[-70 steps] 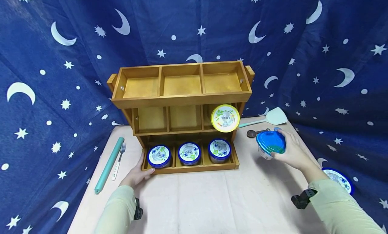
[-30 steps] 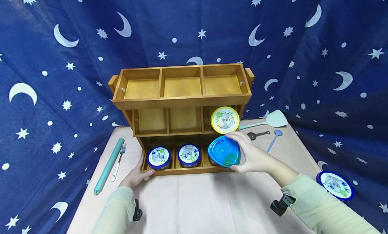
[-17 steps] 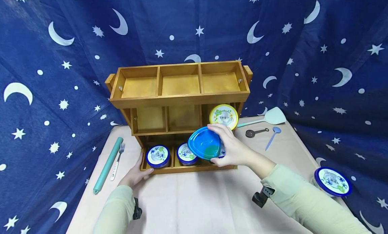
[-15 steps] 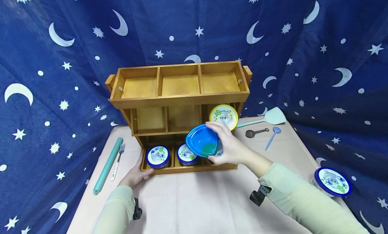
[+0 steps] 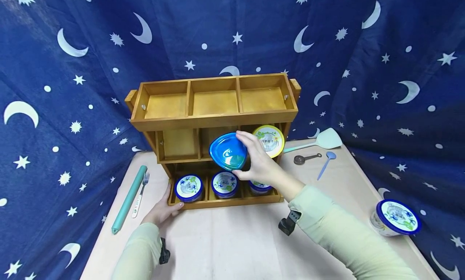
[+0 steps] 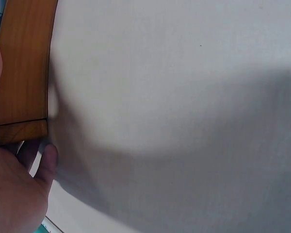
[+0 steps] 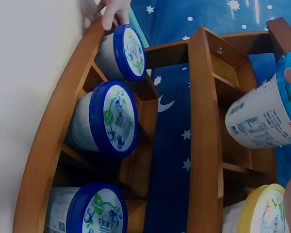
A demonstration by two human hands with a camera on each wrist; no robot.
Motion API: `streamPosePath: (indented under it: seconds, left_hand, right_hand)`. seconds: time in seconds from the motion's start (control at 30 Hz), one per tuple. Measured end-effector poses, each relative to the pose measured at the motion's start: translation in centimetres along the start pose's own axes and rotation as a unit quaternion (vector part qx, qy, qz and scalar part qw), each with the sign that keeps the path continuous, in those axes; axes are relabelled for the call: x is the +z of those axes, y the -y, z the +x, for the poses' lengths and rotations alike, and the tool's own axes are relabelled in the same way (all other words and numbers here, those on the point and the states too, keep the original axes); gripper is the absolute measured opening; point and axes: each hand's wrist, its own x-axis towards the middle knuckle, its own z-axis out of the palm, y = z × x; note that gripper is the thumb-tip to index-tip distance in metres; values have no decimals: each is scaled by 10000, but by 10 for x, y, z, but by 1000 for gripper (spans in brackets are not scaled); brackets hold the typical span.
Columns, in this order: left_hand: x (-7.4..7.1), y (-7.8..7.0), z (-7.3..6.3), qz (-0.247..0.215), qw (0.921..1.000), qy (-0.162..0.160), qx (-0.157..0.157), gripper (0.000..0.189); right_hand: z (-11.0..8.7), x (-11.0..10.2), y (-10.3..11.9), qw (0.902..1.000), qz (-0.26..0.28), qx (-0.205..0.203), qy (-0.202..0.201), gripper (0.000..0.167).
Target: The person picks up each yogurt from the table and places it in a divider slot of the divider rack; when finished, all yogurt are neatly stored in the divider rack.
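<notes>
My right hand (image 5: 259,163) grips a white printed tub (image 7: 257,119) by its glossy blue lid (image 5: 227,151). The tub is tilted and held before the middle tier of a three-tier wooden rack (image 5: 214,121), at the centre compartment. Whether it touches the wood I cannot tell. My left hand (image 5: 162,209) holds the bottom tier's left front corner, thumb on the front board (image 6: 24,73). In that tier stand three blue-lidded tubs, left (image 5: 189,186), centre (image 5: 224,183) and right (image 5: 260,188), the last partly hidden by my right hand. A yellow-lidded tub (image 5: 270,139) fills the middle tier's right compartment.
Right of the rack lie a pale green spatula (image 5: 329,138), a dark measuring spoon (image 5: 300,159) and a blue spoon (image 5: 330,155). Another blue-lidded tub (image 5: 396,218) stands near the right table edge. Left lie a fork (image 5: 141,194) and a long green stick-like object (image 5: 129,199).
My right hand has carried the tub from the right side of the table leftward, then up from the bottom tier to the middle tier. My left hand stays at the rack's corner.
</notes>
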Motion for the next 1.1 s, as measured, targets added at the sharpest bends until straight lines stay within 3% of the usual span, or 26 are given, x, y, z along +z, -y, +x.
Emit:
streamPosePath:
  seconds: [0.23, 0.43, 0.73, 0.87, 1.1]
  left_hand:
    - [0, 1, 1, -225, 9997, 24, -8, 113]
    - [0, 1, 3, -130, 9999, -1, 89, 111]
    - [0, -3, -1, 78, 10000, -8, 24, 112]
    - [0, -2, -1, -32, 9999, -5, 96, 112]
    - [1, -1, 1, 118, 9999, -8, -49, 115]
  right_hand:
    - [7, 15, -6, 9991, -344, -80, -236, 100]
    - [8, 25, -9, 9984, -428, 12, -364, 98]
    - [8, 38, -13, 9960, -514, 665, -294, 96]
    - [10, 43, -14, 9953, -544, 719, -364, 94]
    - [12, 51, -15, 9931, -545, 956, -395, 93]
